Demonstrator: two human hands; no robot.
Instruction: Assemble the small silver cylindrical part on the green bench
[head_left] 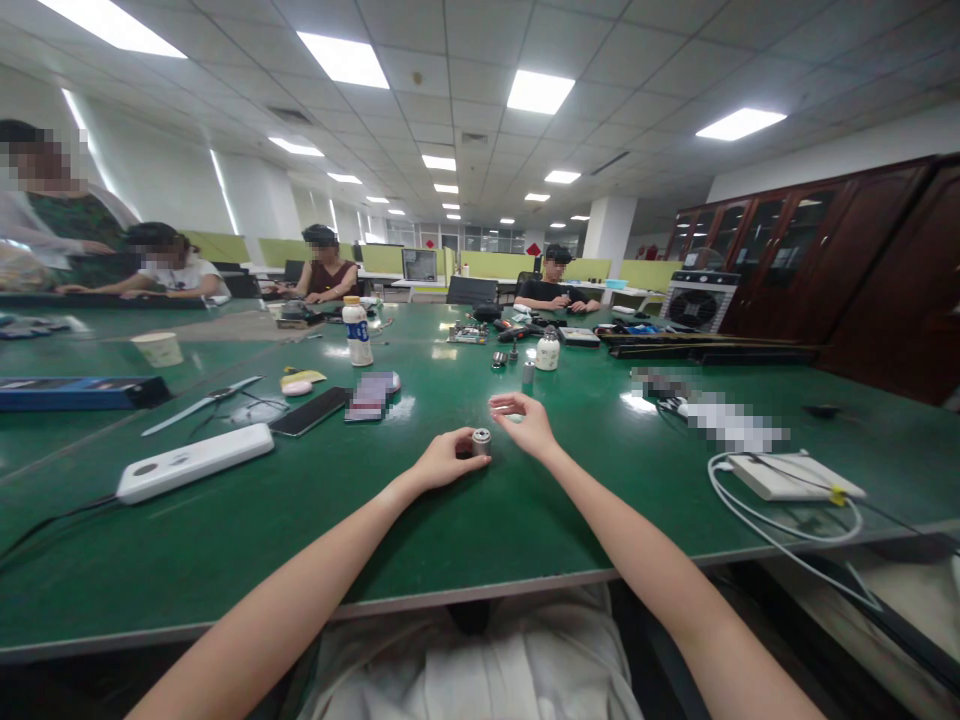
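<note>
A small metal cylinder (481,442) stands upright on the green table (420,540), its top face showing dark openings. My left hand (448,460) is wrapped round its left side, thumb in front and fingers behind. To the right and slightly farther off, my right hand (525,422) is held over the table with its fingers apart, touching nothing that I can see. A small pale object (515,418) lies partly hidden by the right hand's fingers. Beyond that hand stands another small metal cylinder (529,372).
Farther back are a white bottle (547,350), a drink bottle (358,335), dark metal parts (499,360) and a circuit board (468,333). Phones (311,411) and a white power strip (196,464) lie left; a white box with cables (791,476) lies right. Several people sit or stand beyond.
</note>
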